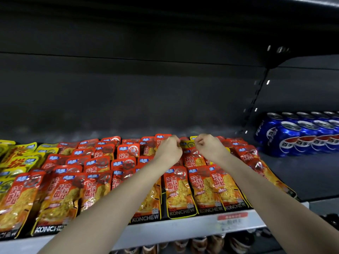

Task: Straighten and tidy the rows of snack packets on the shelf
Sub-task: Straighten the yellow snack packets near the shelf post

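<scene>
Pulling something out of the back row, are they? Which step is this?

Weeding out a stray, I'd say. Both arms reach over the red packets (176,189) to the rear of the shelf (165,230). A yellow packet (185,143) sits between the two hands, in among the red ones near the back wall.

How are the hands set?

The left hand (169,148) has its fingers curled tight at the yellow packet's left end, and the right hand (206,146) does the same at its right end. I judge each is pinching an edge of it, though the fingertips are small and partly turned away, so the exact contact is hard to read.

Where would it belong?

The other yellow packets (20,154) lie at the far left of the shelf, well apart from here. The blue cans (302,132) on the right are a different bay.

So what does the next move ask for?

By my reckoning, a lift straight up and clear before any sideways carry, since the neighbouring red packets overlap and could drag along. Then the gap wants closing. The red rows look far from done. Several middle ones lean unevenly, and the rightmost column (256,162) slants off toward the bare shelf floor.
</scene>
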Available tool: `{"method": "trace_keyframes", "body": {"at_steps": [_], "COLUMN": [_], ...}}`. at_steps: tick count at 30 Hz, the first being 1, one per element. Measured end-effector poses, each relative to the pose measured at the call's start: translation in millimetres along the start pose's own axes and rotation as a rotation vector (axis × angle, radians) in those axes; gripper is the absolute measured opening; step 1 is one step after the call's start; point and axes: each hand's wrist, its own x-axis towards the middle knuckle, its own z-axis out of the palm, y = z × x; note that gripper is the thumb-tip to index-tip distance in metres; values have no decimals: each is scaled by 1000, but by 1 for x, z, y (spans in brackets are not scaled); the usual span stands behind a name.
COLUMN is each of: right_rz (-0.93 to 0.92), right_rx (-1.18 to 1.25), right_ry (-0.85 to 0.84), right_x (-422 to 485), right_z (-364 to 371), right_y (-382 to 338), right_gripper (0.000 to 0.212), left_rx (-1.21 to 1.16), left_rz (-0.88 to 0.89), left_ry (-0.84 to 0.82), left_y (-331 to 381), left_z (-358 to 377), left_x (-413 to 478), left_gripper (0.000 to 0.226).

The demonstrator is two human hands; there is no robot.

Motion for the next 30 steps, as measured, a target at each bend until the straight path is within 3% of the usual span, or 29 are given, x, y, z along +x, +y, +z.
{"method": "trace_keyframes", "body": {"at_steps": [6, 14, 18, 30], "right_rz": [27, 87, 115, 50], "right_rx": [24, 78, 204, 654], "right_ry": [-15, 4, 55, 156], "right_x": [4, 8, 8, 17], "right_z": [6, 6, -1, -17], "right_y": [5, 8, 5, 0], "right_gripper": [14, 47, 26, 22], "left_rx": [57, -6, -170, -669], "left_rz": [-59, -143, -135, -110], "left_ry": [49, 151, 208, 284], "left_y": [11, 11, 13, 28], "left_z": [9, 18, 15, 2], "left_x": [0, 6, 8, 18], "left_gripper": [22, 21, 15, 7]}}
